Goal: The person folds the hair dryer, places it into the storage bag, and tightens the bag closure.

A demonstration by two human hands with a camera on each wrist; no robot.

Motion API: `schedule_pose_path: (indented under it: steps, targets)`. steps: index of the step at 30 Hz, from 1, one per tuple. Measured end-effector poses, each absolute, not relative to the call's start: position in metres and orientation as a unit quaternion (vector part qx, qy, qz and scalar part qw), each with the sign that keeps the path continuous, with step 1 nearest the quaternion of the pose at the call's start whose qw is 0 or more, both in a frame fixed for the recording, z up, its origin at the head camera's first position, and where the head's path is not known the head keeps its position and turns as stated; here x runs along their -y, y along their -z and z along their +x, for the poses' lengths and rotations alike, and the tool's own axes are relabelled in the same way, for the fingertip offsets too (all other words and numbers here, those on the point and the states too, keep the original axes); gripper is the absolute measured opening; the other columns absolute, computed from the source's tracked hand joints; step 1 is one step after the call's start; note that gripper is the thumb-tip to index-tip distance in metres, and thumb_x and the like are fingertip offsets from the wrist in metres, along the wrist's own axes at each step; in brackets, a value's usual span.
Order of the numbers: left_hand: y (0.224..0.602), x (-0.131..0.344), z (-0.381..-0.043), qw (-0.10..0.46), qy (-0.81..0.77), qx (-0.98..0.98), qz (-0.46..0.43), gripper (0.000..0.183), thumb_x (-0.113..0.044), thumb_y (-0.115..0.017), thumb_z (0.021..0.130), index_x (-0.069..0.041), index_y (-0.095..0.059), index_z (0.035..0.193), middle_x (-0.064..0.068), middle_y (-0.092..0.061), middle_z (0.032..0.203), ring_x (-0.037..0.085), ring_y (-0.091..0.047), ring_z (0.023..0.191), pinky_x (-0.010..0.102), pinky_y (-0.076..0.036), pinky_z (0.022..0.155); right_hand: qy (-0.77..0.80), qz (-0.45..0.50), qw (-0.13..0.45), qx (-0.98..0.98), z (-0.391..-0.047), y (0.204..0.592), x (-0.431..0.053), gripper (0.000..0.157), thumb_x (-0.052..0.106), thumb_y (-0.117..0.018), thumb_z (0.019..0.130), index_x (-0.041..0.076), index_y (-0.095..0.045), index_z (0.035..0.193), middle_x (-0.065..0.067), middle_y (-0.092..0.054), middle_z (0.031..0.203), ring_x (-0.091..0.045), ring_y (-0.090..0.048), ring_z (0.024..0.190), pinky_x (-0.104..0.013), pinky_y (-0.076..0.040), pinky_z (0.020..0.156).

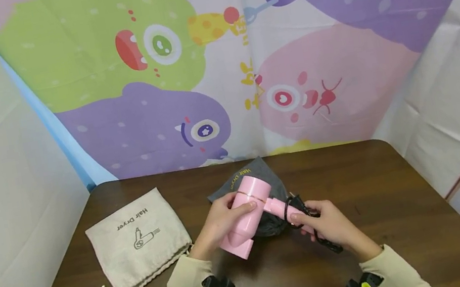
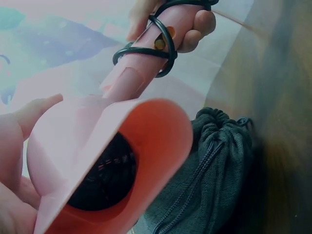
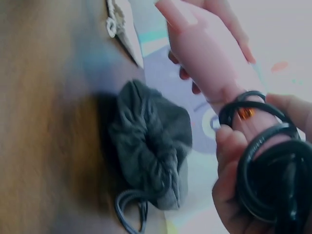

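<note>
A pink hair dryer (image 1: 249,214) is held up over the table between both hands. My left hand (image 1: 225,219) grips its barrel, thumb across the top. Around the handle (image 1: 281,210) curl the fingers of my right hand (image 1: 329,223), which also hold the black power cord (image 1: 298,203) wound about it. The left wrist view looks into the flattened pink nozzle (image 2: 165,126), with a dark round opening inside. Behind and below the dryer lies a dark grey drawstring pouch (image 1: 263,173) with yellow "Hair Dryer" lettering; its gathered mouth (image 3: 151,151) shows in the right wrist view.
A cream drawstring bag (image 1: 141,241) printed "Hair Dryer" with a dryer drawing lies flat on the left of the brown wooden table (image 1: 403,184). A cartoon-printed cloth (image 1: 234,60) hangs behind the table's back edge. Pale cloth walls stand on both sides.
</note>
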State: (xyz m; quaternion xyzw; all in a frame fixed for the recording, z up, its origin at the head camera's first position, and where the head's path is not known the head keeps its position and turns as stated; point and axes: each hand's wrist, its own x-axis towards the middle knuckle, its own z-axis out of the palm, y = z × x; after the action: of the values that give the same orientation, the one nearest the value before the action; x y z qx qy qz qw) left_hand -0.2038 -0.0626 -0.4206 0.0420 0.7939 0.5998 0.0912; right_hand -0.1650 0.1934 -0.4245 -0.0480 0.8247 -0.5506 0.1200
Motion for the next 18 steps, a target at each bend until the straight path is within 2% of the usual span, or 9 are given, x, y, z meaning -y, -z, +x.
schedule_pose_path:
  steps: [7, 18]
  targets:
    - [0.424, 0.061, -0.198, 0.062, -0.626, -0.777, 0.028, 0.047, -0.027, -0.076, 0.082, -0.003, -0.065, 0.121, 0.015, -0.07, 0.098, 0.016, -0.062, 0.072, 0.028, -0.052, 0.064, 0.578, 0.007, 0.088, -0.812, -0.16, 0.428, -0.182, 0.033, 0.029, -0.074, 0.086, -0.003, -0.067, 0.092, -0.002, -0.061, 0.06, -0.014, -0.056, 0.048, -0.026, -0.047, 0.046]
    - [0.43, 0.062, -0.195, 0.042, -0.636, -0.77, -0.002, 0.054, -0.028, -0.077, 0.081, -0.002, -0.063, 0.126, 0.018, -0.07, 0.105, 0.015, -0.062, 0.074, 0.028, -0.052, 0.065, 0.604, 0.068, 0.046, -0.793, -0.158, 0.44, -0.165, 0.028, 0.024, -0.078, 0.082, -0.002, -0.069, 0.09, -0.008, -0.07, 0.07, -0.019, -0.062, 0.056, -0.027, -0.05, 0.048]
